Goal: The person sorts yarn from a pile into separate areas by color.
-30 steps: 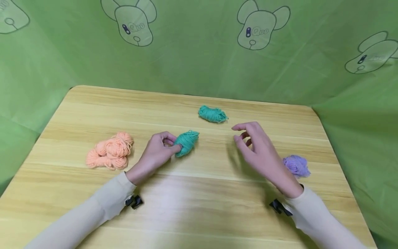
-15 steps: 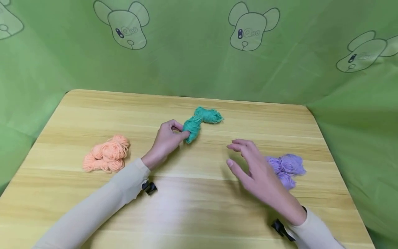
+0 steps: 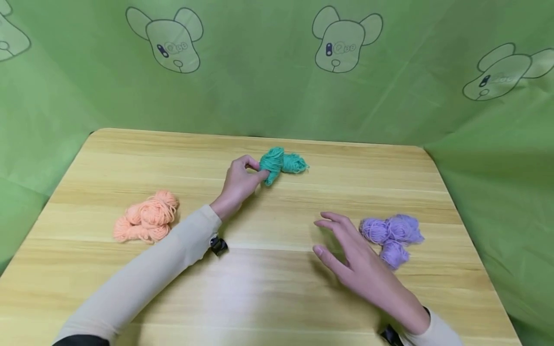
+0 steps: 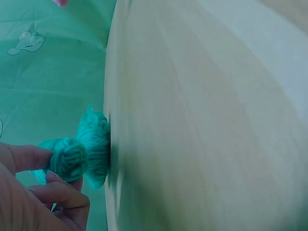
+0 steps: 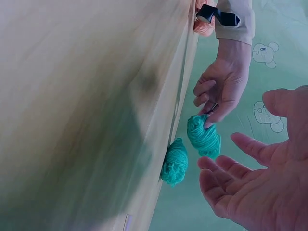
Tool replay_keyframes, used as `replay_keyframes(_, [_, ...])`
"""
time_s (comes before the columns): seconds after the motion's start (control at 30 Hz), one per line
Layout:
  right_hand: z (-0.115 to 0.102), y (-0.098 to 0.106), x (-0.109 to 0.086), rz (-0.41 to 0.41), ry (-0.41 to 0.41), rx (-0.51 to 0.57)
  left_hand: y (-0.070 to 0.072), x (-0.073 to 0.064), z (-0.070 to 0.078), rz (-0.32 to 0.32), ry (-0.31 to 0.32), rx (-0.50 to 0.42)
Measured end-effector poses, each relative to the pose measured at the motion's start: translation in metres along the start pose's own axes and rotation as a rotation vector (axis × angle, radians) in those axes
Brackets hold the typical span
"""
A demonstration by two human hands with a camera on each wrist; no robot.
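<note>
My left hand pinches a teal skein of yarn between thumb and fingers, near the back of the table. A second teal skein lies just right of it, partly covered by the held one in the head view. From the right wrist, the held skein appears raised off the wood while the other skein rests on it. My right hand hovers over the table with fingers spread and loosely bent, holding nothing. Several purple skeins lie grouped just beyond its right side.
Several peach skeins are heaped together at the left, beside my left forearm. The wooden table ends at a back edge close behind the teal yarn. A green curtain with printed animal heads hangs behind and around it.
My left hand has carried its teal skein away from me and slightly right, to the other teal one. My right hand has drawn back toward me, uncovering the purple skeins.
</note>
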State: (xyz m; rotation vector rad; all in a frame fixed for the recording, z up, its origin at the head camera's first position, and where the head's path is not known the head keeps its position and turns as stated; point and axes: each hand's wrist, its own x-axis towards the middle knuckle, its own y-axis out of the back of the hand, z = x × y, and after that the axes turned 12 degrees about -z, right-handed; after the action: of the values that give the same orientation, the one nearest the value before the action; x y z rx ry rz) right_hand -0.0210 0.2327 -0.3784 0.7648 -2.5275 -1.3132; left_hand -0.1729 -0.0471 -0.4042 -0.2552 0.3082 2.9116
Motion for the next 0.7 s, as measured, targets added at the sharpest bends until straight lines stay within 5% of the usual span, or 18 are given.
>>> replay_keyframes(0.47, [0.004, 0.0, -0.005, 0.065, 0.074, -0.003, 0.006, 0.01, -0.01, -0.071, 0.081, 0.053])
replay_keyframes(0.7, [0.008, 0.001, -0.006, 0.058, 0.048, -0.05, 0.009, -0.001, -0.007, -0.086, 0.051, 0.112])
